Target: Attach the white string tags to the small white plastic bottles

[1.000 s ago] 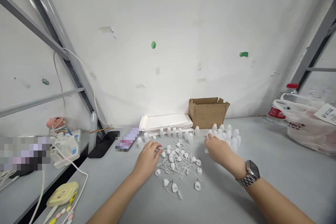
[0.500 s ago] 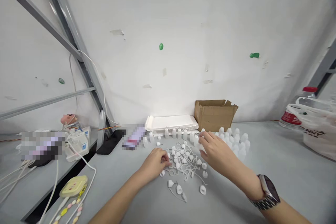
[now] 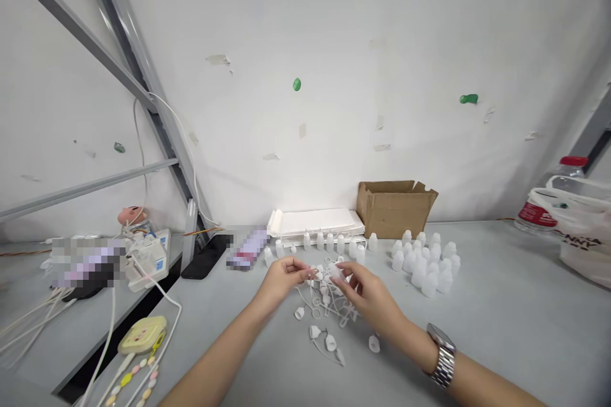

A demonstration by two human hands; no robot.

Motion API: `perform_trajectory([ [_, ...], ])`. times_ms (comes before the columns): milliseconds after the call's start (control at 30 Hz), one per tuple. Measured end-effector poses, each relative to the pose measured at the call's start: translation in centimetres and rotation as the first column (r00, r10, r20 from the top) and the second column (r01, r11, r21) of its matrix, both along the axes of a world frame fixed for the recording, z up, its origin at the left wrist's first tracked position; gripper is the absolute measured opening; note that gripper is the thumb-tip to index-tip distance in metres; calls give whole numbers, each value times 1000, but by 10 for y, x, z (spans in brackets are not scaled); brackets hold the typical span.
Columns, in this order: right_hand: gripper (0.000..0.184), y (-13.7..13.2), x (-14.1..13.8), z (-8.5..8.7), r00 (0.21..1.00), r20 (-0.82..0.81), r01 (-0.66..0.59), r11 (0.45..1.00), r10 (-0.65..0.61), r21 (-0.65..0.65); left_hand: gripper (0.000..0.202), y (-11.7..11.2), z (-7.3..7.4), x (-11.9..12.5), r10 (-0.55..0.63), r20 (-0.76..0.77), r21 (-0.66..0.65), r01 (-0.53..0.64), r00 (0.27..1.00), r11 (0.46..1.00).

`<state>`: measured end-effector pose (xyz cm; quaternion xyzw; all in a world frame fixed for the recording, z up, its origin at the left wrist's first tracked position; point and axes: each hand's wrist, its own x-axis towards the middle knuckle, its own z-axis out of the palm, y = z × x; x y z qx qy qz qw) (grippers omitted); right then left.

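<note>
My left hand [image 3: 285,280] is closed in a pinch over the pile, with a small white cap [image 3: 319,273] at its fingertips. Facing it, my right hand [image 3: 370,292] grips a small translucent plastic bottle [image 3: 335,272] between thumb and fingers, tilted toward the cap. Whether bottle and cap touch, I cannot tell. Below both hands lies a tangle of white caps with looped straps [image 3: 326,300]. A few loose caps [image 3: 331,343] are nearer to me. Several open-necked bottles [image 3: 429,264] stand grouped on the right.
Several small bottles [image 3: 330,241] form a row in front of a white stack of flat sheets [image 3: 317,222]. Behind stands a cardboard box [image 3: 396,210]. Phones [image 3: 249,248], cables and a yellow case [image 3: 143,334] lie left; a plastic bag [image 3: 585,235] sits far right.
My right hand has come left from the bottles with one bottle in it. My left hand has risen slightly from the pile with a cap, and the two hands are now close together.
</note>
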<state>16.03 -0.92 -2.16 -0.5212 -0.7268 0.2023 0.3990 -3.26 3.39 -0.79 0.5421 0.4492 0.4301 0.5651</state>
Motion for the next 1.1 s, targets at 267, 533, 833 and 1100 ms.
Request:
perform_trajectory([
  [267,25,1,-6,0,986,-167,-20,999,14,-33,24,4,1,-6,93,303,-232,-21,948,972],
  [533,24,-1,-10,-1,981,-190,-57,988,28,-147,27,4,-5,-1,141,310,-216,-75,940,974],
  [833,23,1,-10,-4,973,-230,-57,985,18,-164,29,-1,-2,5,90,12,93,-90,996,992],
  [1100,21,-3,-13,-6,963,-262,-99,986,61,-135,28,-5,-3,6,14,65,32,-16,998,999],
])
